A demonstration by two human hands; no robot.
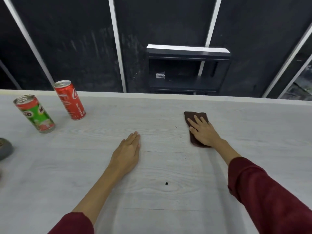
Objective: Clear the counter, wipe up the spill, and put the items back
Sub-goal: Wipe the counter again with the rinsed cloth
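Observation:
My right hand lies flat on a dark brown cloth, pressing it onto the pale wood-grain counter at the right of centre. My left hand rests flat on the counter with fingers together, holding nothing. A red cola can and a green and red Milo can stand upright at the far left. A few tiny dark specks sit left of the cloth, and a small dark spot lies between my forearms.
A grey round object is cut off by the left edge. Beyond the counter's far edge stands a dark shelf unit with a clear plastic cup lying on its side, against a dark panelled wall.

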